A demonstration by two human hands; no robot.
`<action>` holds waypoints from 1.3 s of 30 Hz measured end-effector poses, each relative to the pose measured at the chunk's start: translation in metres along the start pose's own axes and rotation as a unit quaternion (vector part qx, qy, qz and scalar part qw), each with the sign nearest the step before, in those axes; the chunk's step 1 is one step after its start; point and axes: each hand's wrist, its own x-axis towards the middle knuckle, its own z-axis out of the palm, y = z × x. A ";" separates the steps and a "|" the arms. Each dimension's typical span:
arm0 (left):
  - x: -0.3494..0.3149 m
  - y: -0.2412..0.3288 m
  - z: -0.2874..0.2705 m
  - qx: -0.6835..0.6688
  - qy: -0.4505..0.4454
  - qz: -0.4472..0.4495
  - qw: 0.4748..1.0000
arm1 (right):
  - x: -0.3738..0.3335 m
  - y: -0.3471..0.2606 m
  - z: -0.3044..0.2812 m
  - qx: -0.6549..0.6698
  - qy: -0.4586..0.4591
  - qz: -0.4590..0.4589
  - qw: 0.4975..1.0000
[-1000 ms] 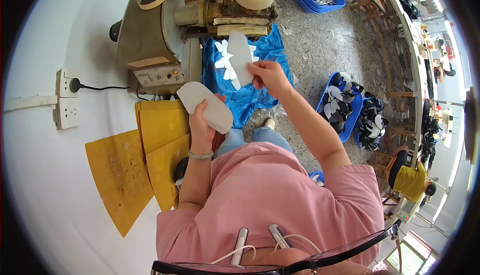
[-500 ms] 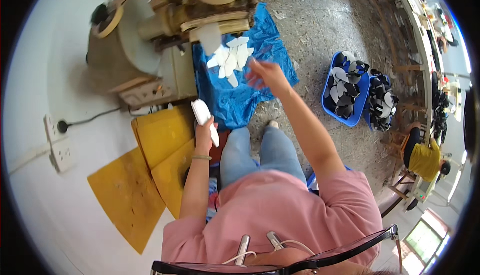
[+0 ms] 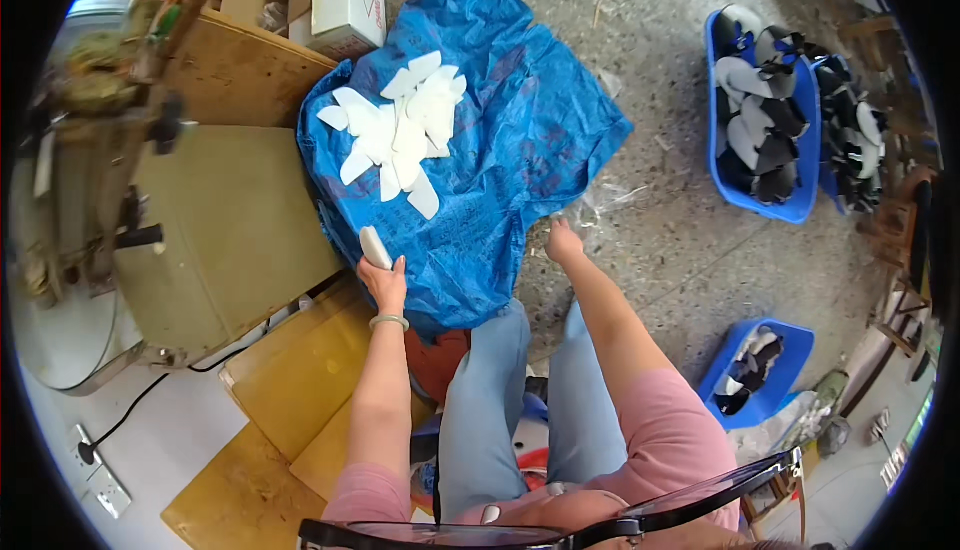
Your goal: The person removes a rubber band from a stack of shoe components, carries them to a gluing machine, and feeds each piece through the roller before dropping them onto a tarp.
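Note:
My left hand [image 3: 383, 285] is closed around a stack of thin white cut pieces [image 3: 375, 248], seen mostly edge-on. It is over the near left part of a blue plastic sheet [image 3: 470, 240]. A loose heap of similar flat white pieces [image 3: 405, 140] lies on this sheet, beyond the hand. To the right, my right hand [image 3: 564, 241] has its fingers pinched together at the sheet's near right edge, and they seem to grip it. The fingertips are small in the view.
At left stands a machine [image 3: 75, 210] beside a tan panel [image 3: 225, 215]. Yellowish boards [image 3: 290, 380] lean below it. A white carton [image 3: 345, 0] is at the far left. Blue bins [image 3: 714, 140] of black and white pieces stand right; a smaller blue bin [image 3: 790, 360] is nearer.
The view has shifted down and closer to the sheet. My right hand has gone from open above the sheet, near the heap, to its near right edge. The left hand keeps its white stack.

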 end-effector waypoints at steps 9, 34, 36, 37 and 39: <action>0.034 -0.021 0.057 0.071 -0.080 0.017 0.994 | 0.120 -0.008 0.047 -0.023 0.056 -0.075 0.995; -0.120 -0.088 -0.085 0.208 -0.306 -0.113 0.922 | -0.217 0.053 0.056 -0.294 -0.213 -0.141 0.921; -0.118 -0.034 -0.107 0.043 -0.250 -0.182 0.950 | -0.227 0.016 0.008 -0.131 -0.162 -0.118 0.971; -0.123 -0.008 -0.125 0.035 -0.244 -0.181 0.952 | -0.240 -0.009 -0.015 -0.042 -0.132 -0.146 0.979; -0.137 0.039 -0.163 -0.408 -0.282 -0.402 0.770 | -0.278 -0.073 -0.067 0.129 -0.128 -0.195 0.964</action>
